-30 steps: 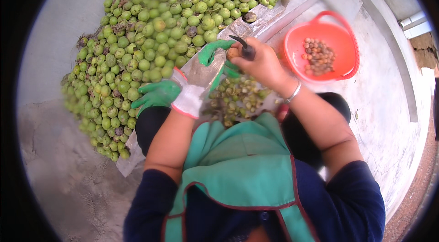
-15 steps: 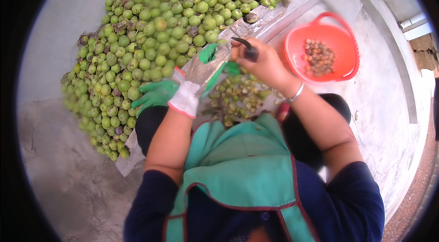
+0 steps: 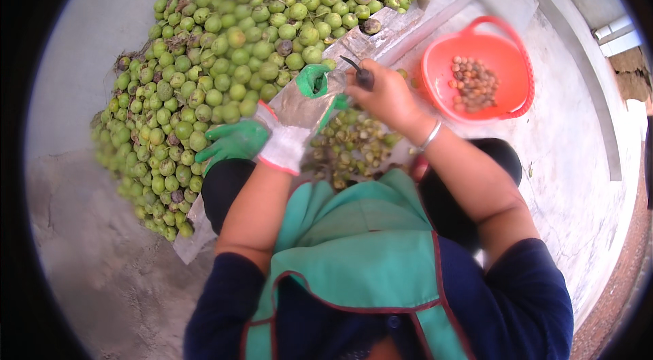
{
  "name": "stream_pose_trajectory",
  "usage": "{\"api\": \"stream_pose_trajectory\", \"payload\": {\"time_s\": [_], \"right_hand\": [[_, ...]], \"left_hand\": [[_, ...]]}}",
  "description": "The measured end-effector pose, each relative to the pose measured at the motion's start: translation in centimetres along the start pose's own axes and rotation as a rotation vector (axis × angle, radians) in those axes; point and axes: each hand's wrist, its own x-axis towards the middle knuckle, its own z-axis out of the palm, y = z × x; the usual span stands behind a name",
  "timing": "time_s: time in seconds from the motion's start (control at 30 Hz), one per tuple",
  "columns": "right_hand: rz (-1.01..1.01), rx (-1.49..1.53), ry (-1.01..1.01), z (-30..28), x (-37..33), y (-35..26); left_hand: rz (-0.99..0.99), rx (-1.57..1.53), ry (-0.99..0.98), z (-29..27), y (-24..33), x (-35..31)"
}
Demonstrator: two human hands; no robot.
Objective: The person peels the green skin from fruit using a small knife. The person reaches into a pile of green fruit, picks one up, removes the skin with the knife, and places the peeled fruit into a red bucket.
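My left hand (image 3: pixel 306 98) wears a glove with a grey coating, a white cuff and green parts. Its fingers are curled, and whatever they may hold is hidden. Against its fingertips, my bare right hand (image 3: pixel 386 91), with a silver bangle at the wrist, is closed around a small knife (image 3: pixel 365 78) with a dark handle and a curved dark blade pointing up and left. Beside my left wrist a second green glove (image 3: pixel 238 141) lies by my knee. Below the hands is a scatter of cut green husk pieces (image 3: pixel 354 142).
A large heap of round green fruits (image 3: pixel 224 67), some with dark patches, spreads on the left and far side, edged by a flat board (image 3: pixel 367 40). At the right a red plastic basket (image 3: pixel 435 77) with a handle holds brown nuts (image 3: pixel 474 84). A raised ledge (image 3: pixel 578 54) runs behind it.
My left hand has shifted slightly to the right and turned a little, its fingers still by my right hand. The right hand has moved slightly, knife still in it.
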Motion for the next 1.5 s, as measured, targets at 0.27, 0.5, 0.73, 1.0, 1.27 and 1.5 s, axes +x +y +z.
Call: {"api": "stream_pose_trajectory", "payload": {"time_s": [0.27, 0.5, 0.73, 1.0, 1.27, 1.5], "right_hand": [[0.202, -0.003, 0.075, -4.9, 0.9, 3.9], [0.117, -0.559, 0.345, -12.0, 1.3, 7.4], [-0.057, -0.292, 0.035, -4.1, 1.4, 4.8], [0.057, 0.127, -0.116, 2.5, 2.5, -0.7], [0.108, 0.142, -0.183, 8.1, 2.7, -6.4], [0.179, 0.253, -0.162, 10.7, 3.7, -8.7]], "left_hand": [[0.211, 0.598, -0.001, 1.3, -2.9, -0.9], [0.208, 0.569, -0.075, 3.9, -2.7, 0.7], [0.093, 0.561, -0.194, 2.3, 0.2, -0.3], [0.099, 0.564, 0.008, -3.1, 1.1, -3.2], [0.116, 0.636, 0.087, -9.1, 0.6, -6.6], [0.153, 0.601, 0.204, -11.0, -1.6, -6.4]]}}
